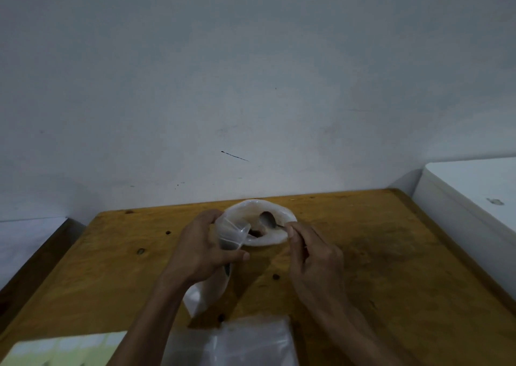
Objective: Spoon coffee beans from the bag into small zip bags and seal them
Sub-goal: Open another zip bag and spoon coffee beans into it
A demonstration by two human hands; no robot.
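Note:
A white plastic bag (275, 238) with its mouth rolled open lies near the far edge of the wooden table (377, 254); dark coffee beans show inside it. My left hand (199, 247) holds a small clear zip bag (233, 233) open at the big bag's left rim, with some beans dark at its bottom. My right hand (312, 249) grips the handle of a metal spoon (268, 220), whose bowl hangs over the big bag's opening. Whether the spoon carries beans is not clear.
A stack of clear zip bags (245, 340) lies at the near edge, and another clear bag (206, 293) lies under my left wrist. A pale card or sheet (64, 349) sits at the near left. A white appliance (474, 198) stands right of the table. A wall rises behind.

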